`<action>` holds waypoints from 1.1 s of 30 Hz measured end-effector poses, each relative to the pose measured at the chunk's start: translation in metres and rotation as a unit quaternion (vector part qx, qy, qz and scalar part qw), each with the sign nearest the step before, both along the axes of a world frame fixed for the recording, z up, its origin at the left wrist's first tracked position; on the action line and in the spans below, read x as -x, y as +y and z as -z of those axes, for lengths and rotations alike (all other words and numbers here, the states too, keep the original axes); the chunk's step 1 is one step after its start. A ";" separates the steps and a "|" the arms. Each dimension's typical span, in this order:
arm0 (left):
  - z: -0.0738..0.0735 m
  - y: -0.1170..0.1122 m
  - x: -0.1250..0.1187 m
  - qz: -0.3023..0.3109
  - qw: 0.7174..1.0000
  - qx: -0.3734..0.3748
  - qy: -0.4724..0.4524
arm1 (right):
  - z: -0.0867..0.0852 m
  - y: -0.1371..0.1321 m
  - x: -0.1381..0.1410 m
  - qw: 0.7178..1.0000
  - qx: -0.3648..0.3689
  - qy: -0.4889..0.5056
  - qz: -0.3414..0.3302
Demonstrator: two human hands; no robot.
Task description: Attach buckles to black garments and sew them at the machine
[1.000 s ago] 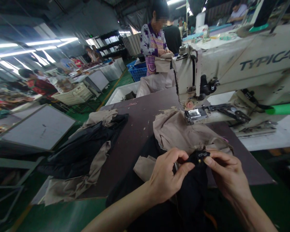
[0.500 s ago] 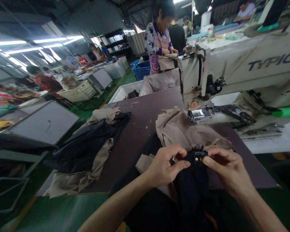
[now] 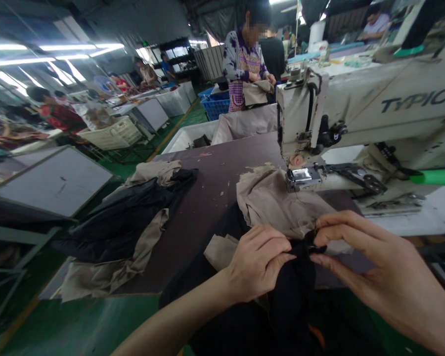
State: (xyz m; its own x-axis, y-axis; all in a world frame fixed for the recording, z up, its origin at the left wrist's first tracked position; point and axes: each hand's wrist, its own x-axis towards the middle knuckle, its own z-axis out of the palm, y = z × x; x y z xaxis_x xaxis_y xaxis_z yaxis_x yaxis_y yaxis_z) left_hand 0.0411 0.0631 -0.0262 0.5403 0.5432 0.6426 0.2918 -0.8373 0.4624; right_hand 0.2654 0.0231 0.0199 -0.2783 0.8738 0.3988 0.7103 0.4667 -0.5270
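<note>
A black garment [image 3: 294, 287] with beige cloth parts [image 3: 270, 198] hangs over the near table edge toward my lap. My left hand [image 3: 257, 259] pinches its black edge between thumb and fingers. Just to the right, my right hand [image 3: 367, 257] grips the same edge with thumb and forefinger. The short strip between the two hands is bunched and partly hidden by my fingers. Beyond them, the beige cloth lies against the narrow arm of a sewing machine [image 3: 300, 118], below its needle area.
Another black and beige garment [image 3: 133, 222] lies on the brown tabletop [image 3: 207, 198] at left. Behind the table stand a white bin [image 3: 193, 129] and a blue basket [image 3: 215, 106]. A co-worker [image 3: 246, 64] handles beige cloth there. A green tube [image 3: 435, 177] juts in at right.
My left fingers have closed more tightly on the black edge. My right hand has turned and risen slightly; the gold-coloured snap and light stitching seen between the hands before are now hidden.
</note>
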 end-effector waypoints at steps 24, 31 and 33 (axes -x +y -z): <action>0.003 -0.013 -0.008 0.044 0.987 0.154 -0.011 | -0.019 0.024 -0.004 0.959 0.232 -0.001 -0.164; 0.007 -0.014 -0.012 0.059 0.984 0.133 0.101 | -0.012 0.021 -0.003 0.915 0.348 0.137 -0.148; 0.007 -0.015 -0.012 0.049 0.983 0.139 0.106 | -0.008 0.018 -0.002 0.911 0.354 0.162 -0.137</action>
